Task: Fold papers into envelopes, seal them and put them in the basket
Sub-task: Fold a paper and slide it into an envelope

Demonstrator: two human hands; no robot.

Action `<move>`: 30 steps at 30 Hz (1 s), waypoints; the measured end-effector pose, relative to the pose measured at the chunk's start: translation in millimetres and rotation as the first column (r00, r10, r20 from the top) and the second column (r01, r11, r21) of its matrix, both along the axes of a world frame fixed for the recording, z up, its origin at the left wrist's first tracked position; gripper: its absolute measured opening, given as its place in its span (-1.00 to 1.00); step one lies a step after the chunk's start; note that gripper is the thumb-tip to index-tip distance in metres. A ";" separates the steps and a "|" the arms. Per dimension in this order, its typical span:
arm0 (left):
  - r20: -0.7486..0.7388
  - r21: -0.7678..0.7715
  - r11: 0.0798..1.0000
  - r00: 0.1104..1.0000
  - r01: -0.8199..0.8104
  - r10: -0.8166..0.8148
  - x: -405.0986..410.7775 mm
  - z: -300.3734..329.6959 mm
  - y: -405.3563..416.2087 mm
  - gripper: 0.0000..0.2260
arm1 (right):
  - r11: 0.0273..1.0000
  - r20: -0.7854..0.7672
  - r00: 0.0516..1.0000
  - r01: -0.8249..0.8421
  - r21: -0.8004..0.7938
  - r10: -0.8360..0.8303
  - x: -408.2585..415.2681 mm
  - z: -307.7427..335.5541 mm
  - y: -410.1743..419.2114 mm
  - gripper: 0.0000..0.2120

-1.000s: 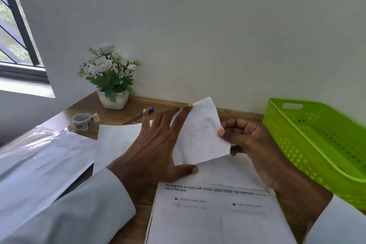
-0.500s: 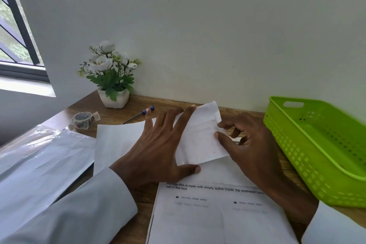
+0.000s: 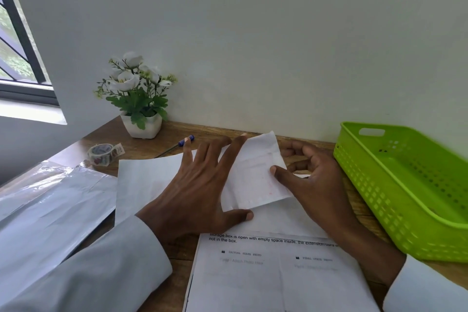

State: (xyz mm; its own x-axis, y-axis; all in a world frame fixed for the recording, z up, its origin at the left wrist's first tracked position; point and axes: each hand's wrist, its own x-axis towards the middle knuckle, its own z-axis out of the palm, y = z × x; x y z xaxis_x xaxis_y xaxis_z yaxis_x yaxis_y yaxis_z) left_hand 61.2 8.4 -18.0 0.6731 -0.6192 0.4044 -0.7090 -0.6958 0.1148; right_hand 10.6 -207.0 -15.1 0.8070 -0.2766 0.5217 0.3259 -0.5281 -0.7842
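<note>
A small folded white paper [image 3: 253, 180] lies on a larger white sheet [image 3: 147, 180] in the middle of the wooden desk. My left hand [image 3: 200, 192] lies flat on its left part, fingers spread, thumb under its near edge. My right hand [image 3: 311, 180] presses its thumb on the paper's right edge, the other fingers curled behind it. A green plastic basket [image 3: 405, 210] stands at the right with nothing visible inside. A printed sheet [image 3: 273, 276] lies nearest to me.
A roll of patterned tape [image 3: 103, 154] and a blue-capped pen [image 3: 177, 145] lie behind the sheets. A white pot of flowers [image 3: 140, 109] stands by the wall. A shiny plastic packet [image 3: 48, 210] covers the desk's left part.
The folded paper came down from a raised tilt onto the sheet. My right hand let go of its pinch on the edge and now presses the edge with the thumb.
</note>
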 end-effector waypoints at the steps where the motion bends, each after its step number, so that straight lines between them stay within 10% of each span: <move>1: -0.003 -0.001 1.000 1.000 0.001 -0.001 -0.3 0.4 -0.2 0.06 | 0.998 -0.028 0.999 -0.017 0.067 0.019 0.3 0.6 1.1 -0.65; 8: 0.009 -0.017 0.999 0.999 0.032 -0.032 -3.7 2.1 -1.1 0.04 | 0.866 -0.144 0.960 -0.144 0.480 0.239 -2.3 2.8 0.7 -0.81; 22: -0.040 0.044 0.999 0.999 0.030 -0.028 -4.3 2.3 -3.5 0.03 | 0.992 -0.037 0.998 -0.051 0.113 0.056 -4.9 6.8 3.7 -0.86; 30: -0.042 0.060 0.997 0.998 0.040 -0.037 -6.7 5.3 -3.3 0.04 | 0.981 -0.121 0.984 -0.114 0.159 0.134 -5.0 6.7 4.6 -0.96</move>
State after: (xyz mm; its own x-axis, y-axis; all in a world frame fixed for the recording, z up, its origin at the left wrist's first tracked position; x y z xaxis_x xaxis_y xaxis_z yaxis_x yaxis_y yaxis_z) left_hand 54.4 5.1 -12.7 0.6635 -0.6677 0.3376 -0.7311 -0.6745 0.1028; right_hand 5.6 -202.3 -8.4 0.8985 -0.2376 0.3690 0.2705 -0.3621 -0.8920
